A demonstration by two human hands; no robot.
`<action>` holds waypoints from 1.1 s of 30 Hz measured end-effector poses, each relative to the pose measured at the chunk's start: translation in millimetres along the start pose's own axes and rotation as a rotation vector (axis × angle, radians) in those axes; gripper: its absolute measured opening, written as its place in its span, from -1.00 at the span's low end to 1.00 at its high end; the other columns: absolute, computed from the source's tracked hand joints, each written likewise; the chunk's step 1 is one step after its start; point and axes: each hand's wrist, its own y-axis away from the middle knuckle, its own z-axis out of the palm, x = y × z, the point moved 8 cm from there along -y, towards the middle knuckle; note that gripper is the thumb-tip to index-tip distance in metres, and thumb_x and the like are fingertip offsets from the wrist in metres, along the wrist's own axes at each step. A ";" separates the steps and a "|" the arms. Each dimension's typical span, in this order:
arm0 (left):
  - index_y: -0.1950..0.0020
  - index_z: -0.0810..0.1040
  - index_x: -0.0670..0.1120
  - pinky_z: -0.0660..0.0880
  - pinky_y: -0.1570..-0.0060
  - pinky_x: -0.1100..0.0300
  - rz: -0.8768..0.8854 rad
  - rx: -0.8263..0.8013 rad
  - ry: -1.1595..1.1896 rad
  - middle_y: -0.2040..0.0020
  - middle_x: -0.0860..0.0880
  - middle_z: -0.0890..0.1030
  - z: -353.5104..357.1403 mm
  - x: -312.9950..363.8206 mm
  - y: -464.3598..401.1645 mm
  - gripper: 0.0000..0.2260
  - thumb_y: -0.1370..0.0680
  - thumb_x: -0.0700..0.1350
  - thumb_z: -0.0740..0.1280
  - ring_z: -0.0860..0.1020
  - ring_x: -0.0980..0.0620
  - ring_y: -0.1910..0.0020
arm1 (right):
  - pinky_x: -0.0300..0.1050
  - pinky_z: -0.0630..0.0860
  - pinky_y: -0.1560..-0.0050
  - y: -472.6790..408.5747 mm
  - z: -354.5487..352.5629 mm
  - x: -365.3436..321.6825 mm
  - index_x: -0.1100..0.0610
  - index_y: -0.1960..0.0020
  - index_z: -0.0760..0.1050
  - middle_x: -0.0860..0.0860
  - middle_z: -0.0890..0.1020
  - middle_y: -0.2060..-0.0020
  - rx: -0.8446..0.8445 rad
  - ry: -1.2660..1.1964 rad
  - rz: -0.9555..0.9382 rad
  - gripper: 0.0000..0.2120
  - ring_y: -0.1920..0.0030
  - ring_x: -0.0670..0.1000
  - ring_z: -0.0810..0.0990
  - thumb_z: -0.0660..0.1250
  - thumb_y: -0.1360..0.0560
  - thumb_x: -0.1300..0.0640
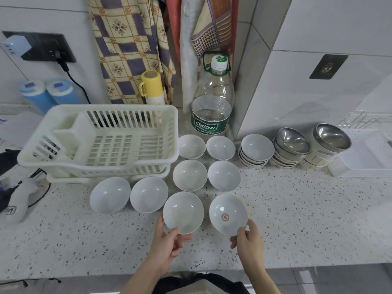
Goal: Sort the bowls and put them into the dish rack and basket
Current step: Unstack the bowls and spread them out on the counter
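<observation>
Item: plain white bowl [182, 212], front row, held at its near rim by the left hand [167, 242], thumb over the edge and fingers curled beneath.

Item: white bowl with a red emblem [228, 214], just beside the first, pinched at its near right rim by the right hand [249, 240].

Item: six further white bowls set singly on the speckled counter [307, 209]: two to the left of the held pair, four in two rows behind it.

Item: stacks at far right, comprising white bowls [256, 152] and two stacks topped by steel bowls [293, 143].

Item: white plastic dish rack [101, 141], unfilled, placed up and to the left of both hands. The left hand is judged the nearer to it, so the plain bowl is better placed for a move there. A wire rack [358, 120] is partly seen at far right, nearer the right hand.

Item: water bottle [213, 96], behind the bowls.
</observation>
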 end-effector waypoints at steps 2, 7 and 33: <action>-0.33 0.20 0.33 0.27 0.59 0.30 -0.007 0.003 -0.013 0.11 -0.33 0.70 2.5 -2.5 0.2 -0.53 -0.67 -0.23 0.19 0.56 0.05 0.43 | -0.19 0.46 0.46 -0.1 1.8 -0.8 0.13 -0.40 0.34 0.06 0.66 0.43 -0.008 0.002 -0.001 -0.62 0.46 -0.10 0.60 0.10 -0.60 0.23; -0.36 0.16 0.30 0.29 0.58 0.27 -0.044 0.010 -0.020 0.10 -0.28 0.72 7.9 -9.8 -1.5 -0.55 -0.67 -0.19 0.21 0.46 0.05 0.50 | -0.20 0.44 0.42 -2.7 2.9 -4.9 0.14 -0.45 0.31 0.06 0.65 0.43 -0.011 -0.002 -0.016 -0.58 0.45 -0.11 0.60 0.10 -0.60 0.22; -0.41 -0.08 0.44 0.28 0.56 0.30 -0.069 -0.169 -0.237 -0.02 -0.08 0.74 18.9 -13.4 7.1 -0.37 -0.63 -0.05 0.25 0.50 0.05 0.47 | -0.20 0.44 0.46 -14.3 1.5 2.4 0.13 -0.38 0.37 0.07 0.66 0.43 0.001 -0.031 -0.019 -0.63 0.51 -0.12 0.57 0.13 -0.58 0.23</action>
